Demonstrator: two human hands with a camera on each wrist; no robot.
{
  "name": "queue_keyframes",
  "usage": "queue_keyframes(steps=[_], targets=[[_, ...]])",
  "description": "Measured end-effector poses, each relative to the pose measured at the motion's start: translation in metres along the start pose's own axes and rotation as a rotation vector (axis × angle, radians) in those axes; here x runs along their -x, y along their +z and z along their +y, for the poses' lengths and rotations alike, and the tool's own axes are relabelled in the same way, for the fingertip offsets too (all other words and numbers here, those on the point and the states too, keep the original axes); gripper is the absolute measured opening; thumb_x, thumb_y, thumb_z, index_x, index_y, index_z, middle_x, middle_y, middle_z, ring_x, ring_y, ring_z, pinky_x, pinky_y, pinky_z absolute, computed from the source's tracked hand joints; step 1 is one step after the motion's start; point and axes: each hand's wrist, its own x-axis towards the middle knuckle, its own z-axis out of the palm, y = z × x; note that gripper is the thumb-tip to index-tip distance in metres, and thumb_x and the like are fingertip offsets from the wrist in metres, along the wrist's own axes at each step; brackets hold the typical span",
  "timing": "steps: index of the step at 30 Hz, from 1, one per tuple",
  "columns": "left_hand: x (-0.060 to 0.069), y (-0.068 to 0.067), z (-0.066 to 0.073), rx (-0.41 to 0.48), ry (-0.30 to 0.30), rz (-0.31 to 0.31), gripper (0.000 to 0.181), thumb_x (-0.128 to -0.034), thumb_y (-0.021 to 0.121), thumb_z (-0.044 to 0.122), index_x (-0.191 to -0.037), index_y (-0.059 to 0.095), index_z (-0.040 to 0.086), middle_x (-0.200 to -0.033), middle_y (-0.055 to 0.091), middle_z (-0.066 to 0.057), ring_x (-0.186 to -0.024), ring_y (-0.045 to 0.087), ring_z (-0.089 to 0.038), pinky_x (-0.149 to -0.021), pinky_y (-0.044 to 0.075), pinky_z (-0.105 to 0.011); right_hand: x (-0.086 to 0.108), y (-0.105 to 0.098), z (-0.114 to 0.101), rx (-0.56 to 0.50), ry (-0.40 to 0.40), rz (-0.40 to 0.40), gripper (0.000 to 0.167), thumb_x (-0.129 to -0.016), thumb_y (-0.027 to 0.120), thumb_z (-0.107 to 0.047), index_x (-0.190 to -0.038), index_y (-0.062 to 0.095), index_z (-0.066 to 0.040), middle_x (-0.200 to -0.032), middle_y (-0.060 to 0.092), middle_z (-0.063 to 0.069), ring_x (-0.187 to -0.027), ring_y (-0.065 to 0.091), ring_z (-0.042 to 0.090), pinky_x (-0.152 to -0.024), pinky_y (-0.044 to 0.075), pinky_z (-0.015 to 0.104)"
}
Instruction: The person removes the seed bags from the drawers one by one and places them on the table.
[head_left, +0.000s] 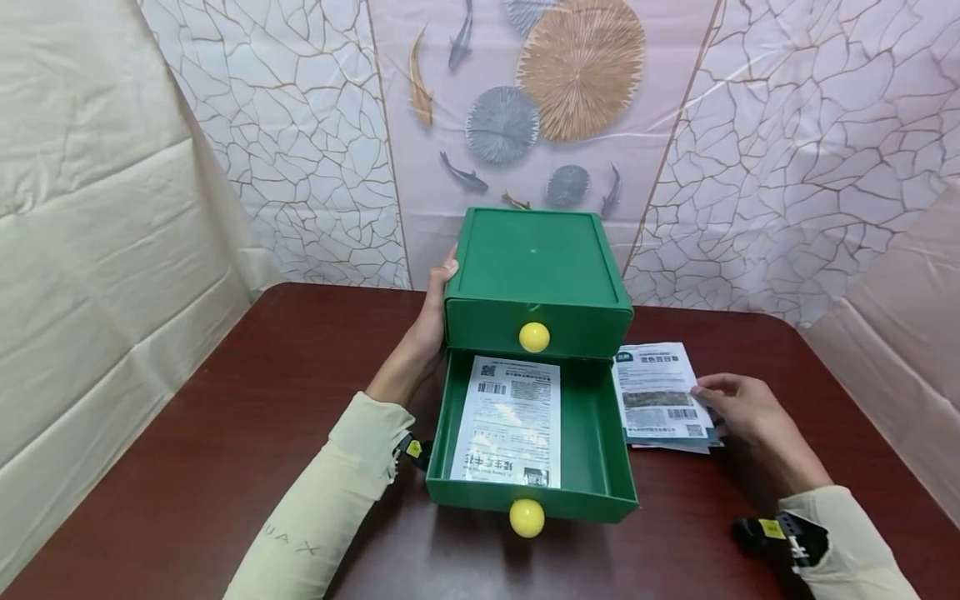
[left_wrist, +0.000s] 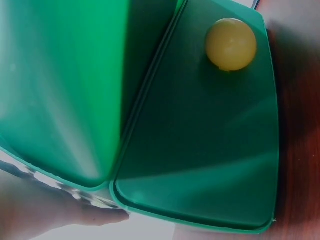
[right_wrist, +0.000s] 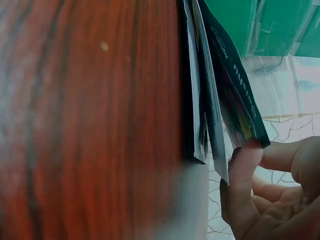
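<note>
A two-drawer green plastic box (head_left: 536,250) stands at mid-table, its lower drawer (head_left: 588,425) pulled out. Inside that drawer a white printed packet (head_left: 506,425) with a barcode lies towards the left. My left hand (head_left: 432,312) rests against the box's left side, its far fingers partly hidden. In the left wrist view, part of the left hand (left_wrist: 55,207) shows along the box's edge. To the right of the box lies a small stack of flat printed packets (head_left: 660,379). My right hand (head_left: 746,404) pinches the top packet (right_wrist: 242,95) at its edge, which lifts in the right wrist view.
The upper drawer (head_left: 487,321) is closed and carries a yellow round knob (head_left: 534,337). A second yellow knob (head_left: 527,517) juts from the lower drawer towards me. Patterned cloth (head_left: 315,125) hangs behind the dark wooden table (head_left: 247,417).
</note>
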Motion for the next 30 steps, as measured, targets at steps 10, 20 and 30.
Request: queue_keyframes(steps=[10,20,30], targets=[[-0.0024,0.0034,-0.0004,-0.006,-0.003,0.0,0.078,-0.0999,0.022,0.061,-0.171,0.003,0.036,-0.176,0.004,0.01,-0.157,0.011,-0.016,-0.125,0.01,-0.055,0.0002,-0.0046,0.0055,0.039,-0.048,0.025,0.044,-0.107,0.061,-0.017,-0.137,0.05,0.014,-0.107,0.064,0.02,-0.08,0.056,0.017,-0.064,0.047,0.03],[0.0013,-0.0025,-0.0014,-0.009,0.0,0.023,0.078,-0.0991,0.022,0.061,-0.171,0.005,0.036,-0.176,0.007,0.006,-0.155,0.014,-0.02,-0.124,0.013,-0.057,-0.0067,-0.0013,0.0005,0.084,-0.045,-0.057,0.057,-0.104,0.067,-0.017,-0.14,0.042,0.019,-0.102,0.061,0.018,-0.084,0.056,0.023,-0.065,0.049,0.03],[-0.0006,0.0014,-0.0021,0.006,-0.019,0.02,0.081,-0.0971,0.024,0.062,-0.171,0.005,0.035,-0.176,0.007,0.005,-0.156,0.014,-0.02,-0.124,0.014,-0.056,-0.0064,-0.0064,0.0077,0.136,-0.045,-0.107,0.058,-0.107,0.063,-0.023,-0.14,0.042,0.019,-0.113,0.058,0.032,-0.087,0.059,0.026,-0.065,0.055,0.031]])
